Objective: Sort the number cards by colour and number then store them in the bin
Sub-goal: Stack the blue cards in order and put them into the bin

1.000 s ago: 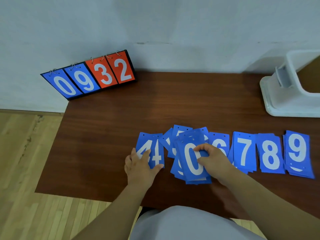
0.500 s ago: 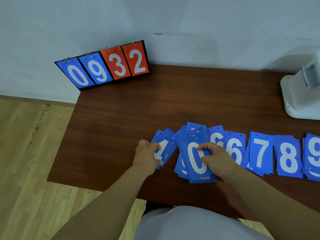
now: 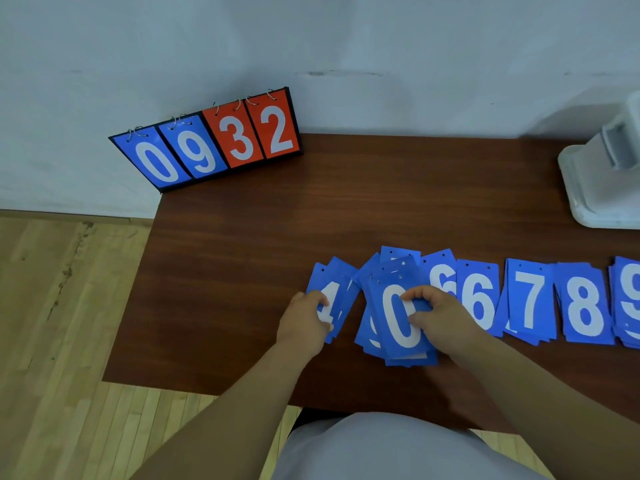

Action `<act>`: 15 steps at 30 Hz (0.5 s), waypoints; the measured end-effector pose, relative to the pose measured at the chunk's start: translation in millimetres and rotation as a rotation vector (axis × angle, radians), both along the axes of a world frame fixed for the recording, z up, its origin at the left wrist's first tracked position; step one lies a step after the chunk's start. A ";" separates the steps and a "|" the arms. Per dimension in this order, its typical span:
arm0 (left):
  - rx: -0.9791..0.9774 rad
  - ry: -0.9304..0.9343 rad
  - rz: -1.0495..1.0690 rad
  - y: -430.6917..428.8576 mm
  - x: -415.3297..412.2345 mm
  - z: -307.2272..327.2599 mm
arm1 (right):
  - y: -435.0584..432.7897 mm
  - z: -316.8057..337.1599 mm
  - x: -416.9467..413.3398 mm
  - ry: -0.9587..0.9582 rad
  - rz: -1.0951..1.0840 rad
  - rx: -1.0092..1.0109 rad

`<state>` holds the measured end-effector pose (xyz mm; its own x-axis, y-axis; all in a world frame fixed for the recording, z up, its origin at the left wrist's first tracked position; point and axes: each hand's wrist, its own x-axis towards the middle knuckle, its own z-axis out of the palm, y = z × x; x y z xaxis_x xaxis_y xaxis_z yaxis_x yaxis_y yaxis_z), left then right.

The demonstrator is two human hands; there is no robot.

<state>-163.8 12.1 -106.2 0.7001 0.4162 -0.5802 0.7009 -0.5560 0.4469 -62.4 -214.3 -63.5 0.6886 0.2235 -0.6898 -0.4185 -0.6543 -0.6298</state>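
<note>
Sorting step, blue cards. A row of number cards lay along the front of the surface (image 3: 277, 237): a 4 pile (image 3: 335, 280) at its left end, then an unsorted stack (image 3: 372, 336) topped by a 0 card (image 3: 398, 329), then the 6 cards (image 3: 479, 299), 7 pile (image 3: 530, 299), 8 pile (image 3: 583, 306) and 9 pile (image 3: 628, 299) running to the right edge. The left hand (image 3: 304, 320) had its grip closed on the 4 pile, fingers curled over its left edge. The right hand (image 3: 445, 317) pinched the 0 card, fingertips bent onto its face and thumb lower down; whether one card or several were taken could not be told. The bin (image 3: 602, 188) stood at the right edge, well apart from the row, and a scoreboard (image 3: 207, 140) leaned at the far left corner. Judged from this layout, sorting was well advanced but storing had not begun. The next move called for lifting the 0 clear without dragging the loose cards beneath it, and placing it left of the 4 pile.
</note>
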 end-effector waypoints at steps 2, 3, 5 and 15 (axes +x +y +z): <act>-0.096 -0.046 0.099 9.6 -5.6 0.6 | 2.3 2.1 -1.6 -0.010 -0.010 0.003; -0.132 -0.068 0.130 14.8 -9.3 2.8 | 3.9 3.2 -2.4 -0.013 -0.015 0.007; -0.185 -0.093 0.162 25.1 -17.2 12.2 | 8.5 6.9 -3.9 -0.014 -0.028 0.028; -0.544 -0.250 0.211 57.3 -37.7 68.4 | 62.1 25.8 -17.1 0.114 -0.005 0.268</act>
<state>-201.6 69.4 -37.8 0.7772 0.2514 -0.5769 0.6082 -0.0649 0.7911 -79.5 -152.1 -37.7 0.6117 0.4051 -0.6795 -0.4992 -0.4687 -0.7288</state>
